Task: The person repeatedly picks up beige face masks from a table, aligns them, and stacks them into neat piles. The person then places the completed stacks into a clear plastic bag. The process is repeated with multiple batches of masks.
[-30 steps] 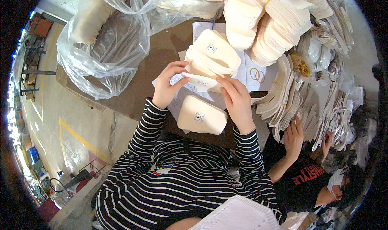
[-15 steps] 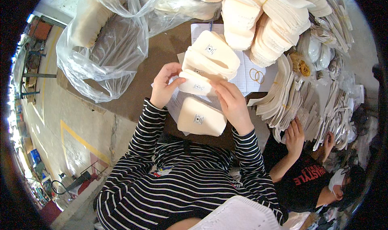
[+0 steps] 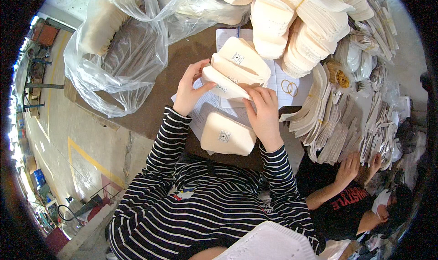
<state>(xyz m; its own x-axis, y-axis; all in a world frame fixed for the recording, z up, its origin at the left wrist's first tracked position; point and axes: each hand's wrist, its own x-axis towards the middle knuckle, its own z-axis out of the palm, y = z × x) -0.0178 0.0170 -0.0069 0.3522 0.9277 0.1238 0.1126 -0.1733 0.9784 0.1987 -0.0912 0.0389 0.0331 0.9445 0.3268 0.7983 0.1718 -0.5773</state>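
A cream foam pad with a small dark printed label [image 3: 225, 87] is held by its two ends, tilted on edge. My left hand [image 3: 190, 88] pinches its left end between thumb and fingers. At the other end my right hand [image 3: 264, 110] has closed, its fingertips on the pad's edge. Just beyond, a stack of similar labelled pads [image 3: 242, 54] leans apart, and the held pad partly hides its near side. Nearer my body a separate pad stack [image 3: 227, 134] lies flat with a label on top, on papers [image 3: 195, 118].
Banded bundles of cream pads [image 3: 315, 27] fill the far right. A clear plastic bag [image 3: 132, 59] spreads at far left. Two rubber bands [image 3: 289, 87] lie on a notebook. Long pale strips [image 3: 328, 123] are piled at right, where a co-worker's hand [image 3: 347, 171] touches them.
The held pad has tipped more upright, its label now seen at a slant. My left hand has risen slightly, farther from my body. The co-worker's near hand has shifted right.
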